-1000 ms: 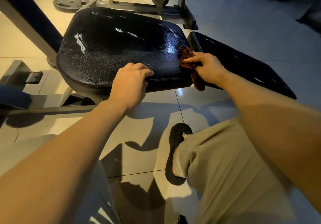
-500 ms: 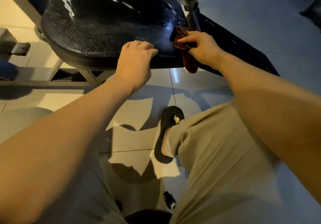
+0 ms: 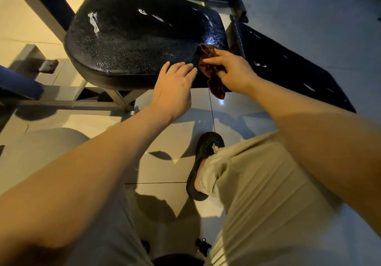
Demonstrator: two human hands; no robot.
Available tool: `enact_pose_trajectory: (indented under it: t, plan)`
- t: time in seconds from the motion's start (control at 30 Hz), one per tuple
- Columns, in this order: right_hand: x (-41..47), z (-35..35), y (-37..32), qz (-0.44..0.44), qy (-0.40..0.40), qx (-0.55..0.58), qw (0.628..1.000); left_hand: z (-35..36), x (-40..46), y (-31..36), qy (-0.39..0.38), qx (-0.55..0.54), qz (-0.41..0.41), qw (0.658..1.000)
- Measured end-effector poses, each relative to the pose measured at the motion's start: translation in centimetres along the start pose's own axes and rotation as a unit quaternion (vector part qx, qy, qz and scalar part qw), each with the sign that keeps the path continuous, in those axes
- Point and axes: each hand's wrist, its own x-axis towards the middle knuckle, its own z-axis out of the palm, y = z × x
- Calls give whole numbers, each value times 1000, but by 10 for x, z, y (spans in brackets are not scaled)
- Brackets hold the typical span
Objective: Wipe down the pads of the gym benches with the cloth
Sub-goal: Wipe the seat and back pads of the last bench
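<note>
Soft brown cloth [image 3: 208,69] is bunching limply in your right hand [image 3: 233,71]; you're resting your flat left hand [image 3: 175,88] on the pad [image 3: 134,45].

No readable text, labels or numbers anywhere.

The seat pad [image 3: 132,45] top lies open; the back pad [image 3: 288,67] flanks its right edge.

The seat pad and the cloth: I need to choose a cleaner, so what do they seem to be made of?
The seat pad looks like black vinyl or faux leather: pebbled grain, glossy highlights. The cloth in the right hand looks like soft, matte reddish-brown fabric, crumpled and drooping; its exact fibre is unclear.
</note>
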Motion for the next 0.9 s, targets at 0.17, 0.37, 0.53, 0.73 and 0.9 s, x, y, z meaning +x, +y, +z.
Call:
enact_pose_trajectory:
  t: [0.17,0.37,0.53,0.73,0.9]
  plan:
    - [14,5,0,60,45,46,996,1,4,1,18,-7,-7,1000]
    - [9,3,0,14,4,-1,1000,5,6,-1,49,-3,-1,999]
    - [30,4,-2,74,50,3,996,2,10,0,41,-1,-6,999]
    - [25,2,9,-5,19,-12,1000,-3,7,-3,16,25,10,1000]
    - [48,-7,9,76,52,26,995,-28,32,-7,-71,41,22,996]
